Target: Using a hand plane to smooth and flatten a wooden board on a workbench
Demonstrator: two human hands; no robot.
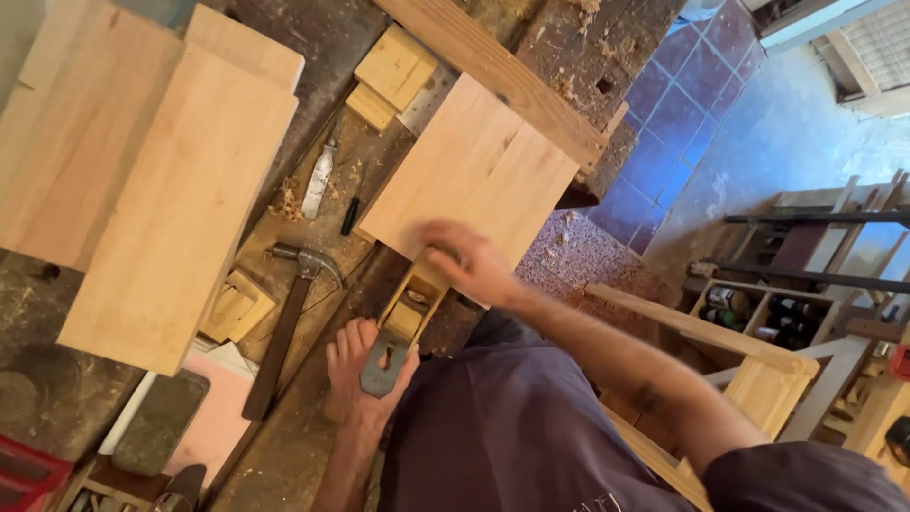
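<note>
**Two hands on a wooden hand plane at the near edge of a board**

The right hand (474, 264) was closed over the front end of the wooden hand plane (409, 308), fingers curled down on it; motion blur hid the exact grip. The left hand (358, 374) lay at the plane's rear, palm down, fingers wrapped round the grey metal part (382, 368) at the heel, thumb alongside. The plane sat between the two hands, its nose touching the near edge of the pale board (471, 171), which lay flat on the workbench (313, 431).

Beyond the right hand, a long timber batten (493, 71) ran across the board's far edge. To the outside of the left hand lay a claw hammer (284, 327), head away from the person, and just past it a small stack of wood offcuts (237, 308). Further out, past the hammer, a chisel (319, 180) and a dark pencil-like item (350, 216) lay among shavings. Two large planks (142, 180) rested well apart, beyond the left hand.

Judgement: the plane appeared rigid and moderately heavy, with a smooth wooden body liable to slip in a dusty palm. The sound holds would be those in use: the front end for downward pressure, the heel for push. The iron's edge beneath would be sharp and should not be touched
</note>
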